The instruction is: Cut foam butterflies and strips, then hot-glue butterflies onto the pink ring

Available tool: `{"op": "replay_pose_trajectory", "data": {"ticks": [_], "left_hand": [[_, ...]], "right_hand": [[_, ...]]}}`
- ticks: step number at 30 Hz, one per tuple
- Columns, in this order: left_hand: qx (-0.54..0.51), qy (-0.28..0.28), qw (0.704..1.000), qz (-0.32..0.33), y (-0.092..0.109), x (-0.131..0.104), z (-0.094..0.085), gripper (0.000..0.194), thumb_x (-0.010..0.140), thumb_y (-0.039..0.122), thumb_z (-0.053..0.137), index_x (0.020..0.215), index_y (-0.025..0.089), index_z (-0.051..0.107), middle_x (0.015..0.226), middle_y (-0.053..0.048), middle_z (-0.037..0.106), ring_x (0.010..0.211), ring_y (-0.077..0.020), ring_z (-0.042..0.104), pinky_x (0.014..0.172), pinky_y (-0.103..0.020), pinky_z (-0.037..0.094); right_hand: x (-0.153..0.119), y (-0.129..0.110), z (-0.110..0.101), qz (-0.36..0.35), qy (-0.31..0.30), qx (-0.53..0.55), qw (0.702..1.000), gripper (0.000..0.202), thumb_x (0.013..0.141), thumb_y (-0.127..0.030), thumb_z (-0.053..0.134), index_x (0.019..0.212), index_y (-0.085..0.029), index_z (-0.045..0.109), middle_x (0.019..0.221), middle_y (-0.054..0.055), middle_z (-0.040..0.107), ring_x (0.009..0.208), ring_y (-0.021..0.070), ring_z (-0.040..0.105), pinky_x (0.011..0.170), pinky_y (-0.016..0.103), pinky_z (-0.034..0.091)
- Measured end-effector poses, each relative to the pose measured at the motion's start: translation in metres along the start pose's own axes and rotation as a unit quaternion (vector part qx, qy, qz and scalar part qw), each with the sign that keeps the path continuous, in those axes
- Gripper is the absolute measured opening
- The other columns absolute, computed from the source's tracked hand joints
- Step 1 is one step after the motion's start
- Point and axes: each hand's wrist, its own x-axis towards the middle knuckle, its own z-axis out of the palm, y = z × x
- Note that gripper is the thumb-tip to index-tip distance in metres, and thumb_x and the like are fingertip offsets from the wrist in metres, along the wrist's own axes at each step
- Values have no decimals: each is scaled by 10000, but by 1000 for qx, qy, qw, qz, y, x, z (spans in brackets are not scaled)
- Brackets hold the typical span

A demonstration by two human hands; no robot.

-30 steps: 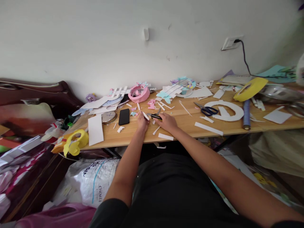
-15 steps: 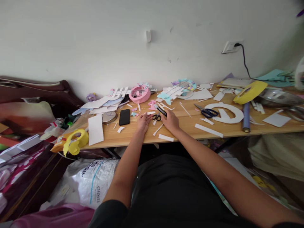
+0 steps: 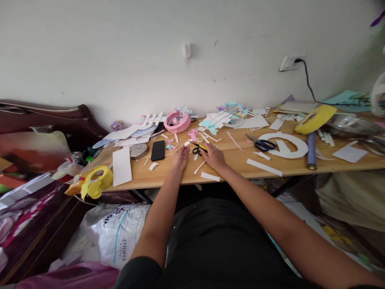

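My left hand [image 3: 181, 155] is closed on a small white piece [image 3: 187, 143] that looks like paper or foam; its far end shows above the fingers. A yellow and black utility knife [image 3: 201, 147] is gripped in my right hand [image 3: 214, 155]. Its tip points left and reaches close to the white piece; whether it touches, I cannot tell. Black-handled scissors [image 3: 197, 151] lie between the two hands, partly hidden. Around them are white strips [image 3: 210, 176] and small pink and blue paper cutouts [image 3: 171, 147].
Left of my hands lie a black phone [image 3: 158, 150] and a white sheet [image 3: 122, 166]. To the right are dark blue scissors [image 3: 265, 144], a white ring [image 3: 302, 147] and a blue roll [image 3: 312, 150]. A pink ring [image 3: 177, 122] stands near the wall.
My right hand has turned the utility knife, so its yellow side shows and its tip now lies by the white piece. Less of that piece shows above my left fingers.
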Motion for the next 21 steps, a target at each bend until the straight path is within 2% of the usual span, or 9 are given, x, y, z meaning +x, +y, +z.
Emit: {"op": "replay_pose_trajectory", "data": {"ticks": [8,14,21], "left_hand": [[35,-76,992,-91,0,-6,-1,109,811,160,766,774,111,676,704,-39,679,567,-74,606,548,-169,504],[38,-82,991,-96,1,-7,0,187,800,174,781,713,113,628,663,-10,621,534,-44,535,512,-151,429],[42,-83,992,-89,-1,-5,-1,216,802,184,782,712,137,592,656,10,587,526,-44,484,513,-162,399]], "right_hand": [[4,0,-2,-33,-17,-32,999,409,1037,-422,371,1272,-174,596,1041,138,623,968,284,559,804,367,420],[3,-1,-4,-67,-41,-34,996,414,1014,-493,422,1211,-202,642,1010,120,609,983,278,535,825,364,404],[3,-2,-5,-76,-54,-30,995,382,1011,-461,453,1204,-194,646,1017,115,615,985,267,538,839,361,402]]}}
